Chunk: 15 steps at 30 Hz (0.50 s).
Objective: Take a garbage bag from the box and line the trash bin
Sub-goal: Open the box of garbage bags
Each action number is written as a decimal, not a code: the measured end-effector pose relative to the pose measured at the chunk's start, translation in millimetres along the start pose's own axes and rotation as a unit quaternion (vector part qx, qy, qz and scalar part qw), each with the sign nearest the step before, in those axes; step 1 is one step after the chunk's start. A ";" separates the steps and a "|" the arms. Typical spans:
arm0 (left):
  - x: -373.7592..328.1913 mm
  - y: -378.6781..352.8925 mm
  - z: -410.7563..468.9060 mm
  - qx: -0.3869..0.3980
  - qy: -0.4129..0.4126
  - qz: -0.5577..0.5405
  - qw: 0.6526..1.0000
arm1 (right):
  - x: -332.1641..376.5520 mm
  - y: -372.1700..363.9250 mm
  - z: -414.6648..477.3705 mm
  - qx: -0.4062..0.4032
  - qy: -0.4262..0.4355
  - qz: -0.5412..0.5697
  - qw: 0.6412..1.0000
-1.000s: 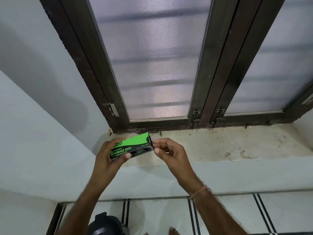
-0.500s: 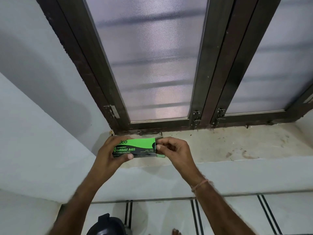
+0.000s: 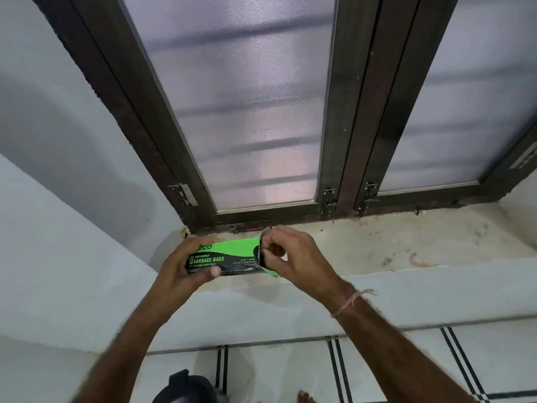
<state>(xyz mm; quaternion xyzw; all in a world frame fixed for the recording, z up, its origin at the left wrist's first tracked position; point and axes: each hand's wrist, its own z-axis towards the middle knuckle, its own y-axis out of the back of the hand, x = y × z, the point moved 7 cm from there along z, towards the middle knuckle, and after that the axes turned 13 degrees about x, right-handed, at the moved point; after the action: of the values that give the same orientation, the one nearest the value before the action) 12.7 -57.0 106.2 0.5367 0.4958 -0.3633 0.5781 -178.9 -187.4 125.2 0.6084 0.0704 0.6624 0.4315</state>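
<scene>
A green and black box (image 3: 229, 255) marked GARBAGE BAGS is held level just above the front of the window sill. My left hand (image 3: 181, 267) grips its left end, thumb under the front face. My right hand (image 3: 293, 257) pinches the opened flap at the box's right end, where the end stands open and dark inside. No bag shows outside the box. A dark trash bin (image 3: 189, 389) shows only as a rim at the bottom edge, on the floor below my arms.
A stained stone window sill (image 3: 392, 242) runs to the right under a dark-framed window with frosted panes (image 3: 255, 112). Grey walls stand to the left. White floor tiles with black lines (image 3: 290, 370) lie below, and a bare toe (image 3: 303, 397) shows near the bin.
The box has turned from tilted to level. My right hand moved onto its right end and pulled the end flap open.
</scene>
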 end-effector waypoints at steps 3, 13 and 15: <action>0.8 -1.2 -0.9 0.000 0.010 0.007 1.000 | 2.5 -1.9 0.5 0.004 0.010 -0.039 0.999; 5.5 -2.7 -1.7 -0.003 0.021 -0.009 1.000 | -9.7 -10.3 -2.9 -0.016 -0.026 0.048 0.998; 10.6 0.1 -2.4 -0.003 0.021 -0.008 1.000 | -14.4 -12.3 -6.3 -0.022 -0.041 0.068 0.997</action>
<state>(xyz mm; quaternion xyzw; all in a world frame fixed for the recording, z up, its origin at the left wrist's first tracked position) 14.9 -53.4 96.2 0.5388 0.5127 -0.3551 0.5663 -180.0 -186.5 105.2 0.6287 -0.0032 0.6663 0.4010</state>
